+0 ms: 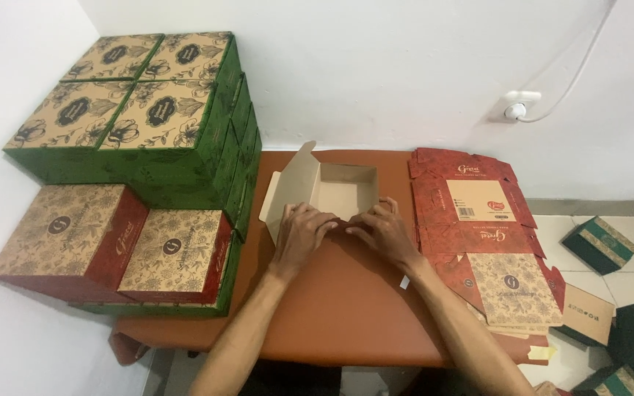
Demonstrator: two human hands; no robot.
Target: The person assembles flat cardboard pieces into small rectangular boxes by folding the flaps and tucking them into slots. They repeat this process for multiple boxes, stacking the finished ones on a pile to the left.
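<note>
A small packing room: stacked finished boxes and flat carton blanks crowd a brown table.

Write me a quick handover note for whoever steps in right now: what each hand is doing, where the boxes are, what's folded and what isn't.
Left hand: pressing the near wall of the half-folded box; grip unclear.
Right hand: on the same near wall, fingers at the rim.
The box sits mid-table, inside showing plain brown, lid flap up on its left side.
Done: stacked finished boxes at left, green ones behind, red ones in front.
Left: the box in hand is not closed; a pile of flat red blanks lies at right. More green boxes lie on the floor.
</note>
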